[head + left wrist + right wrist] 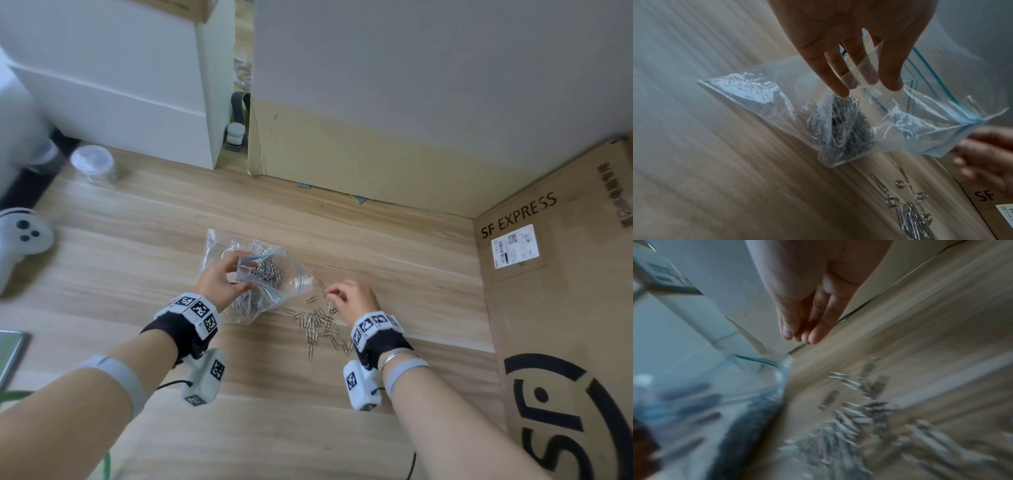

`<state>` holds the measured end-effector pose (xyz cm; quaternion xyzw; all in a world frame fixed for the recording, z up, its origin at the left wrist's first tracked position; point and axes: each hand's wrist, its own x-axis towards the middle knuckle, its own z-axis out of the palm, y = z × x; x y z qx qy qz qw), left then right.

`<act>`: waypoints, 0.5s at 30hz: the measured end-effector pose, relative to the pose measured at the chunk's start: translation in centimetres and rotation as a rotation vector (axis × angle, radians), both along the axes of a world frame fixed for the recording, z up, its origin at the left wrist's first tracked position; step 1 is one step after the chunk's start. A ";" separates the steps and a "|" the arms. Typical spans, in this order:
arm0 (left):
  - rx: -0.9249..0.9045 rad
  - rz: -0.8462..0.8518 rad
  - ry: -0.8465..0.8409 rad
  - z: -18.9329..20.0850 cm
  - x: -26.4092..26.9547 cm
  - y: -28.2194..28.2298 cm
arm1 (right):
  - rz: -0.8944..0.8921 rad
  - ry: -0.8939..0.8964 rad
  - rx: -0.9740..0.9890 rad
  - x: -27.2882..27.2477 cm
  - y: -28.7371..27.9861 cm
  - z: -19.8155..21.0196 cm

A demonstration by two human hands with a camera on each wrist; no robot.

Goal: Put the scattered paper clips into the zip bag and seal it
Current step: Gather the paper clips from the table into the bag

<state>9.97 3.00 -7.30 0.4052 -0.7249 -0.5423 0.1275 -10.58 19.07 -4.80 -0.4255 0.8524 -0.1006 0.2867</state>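
**A:** Where is everything on the wooden table point(120, 260)?

**B:** Mid-table, the left hand point(219, 278) pinches the zip bag point(277, 284) at its open mouth; it's limp, slippery film.

**A:** And the paper clips point(318, 325)?

**B:** Loose, toward the right edge: light, stiff wire. The right hand point(349, 296) hovers with fingertips gathered, seemingly empty.
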 end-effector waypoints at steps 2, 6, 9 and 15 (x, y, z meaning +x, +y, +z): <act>0.005 -0.003 0.004 0.0 0.0 0.1 | 0.017 0.047 0.094 0.4 0.9 -1.0; 0.005 -0.004 0.014 0.2 -0.2 0.1 | -0.043 0.072 0.172 1.4 0.9 -1.7; 0.007 0.001 0.015 0.2 -0.1 0.1 | 0.042 0.058 0.205 2.5 0.5 -1.9; 0.004 0.004 0.015 0.1 -0.3 0.2 | 0.123 0.029 0.182 3.1 0.4 -2.6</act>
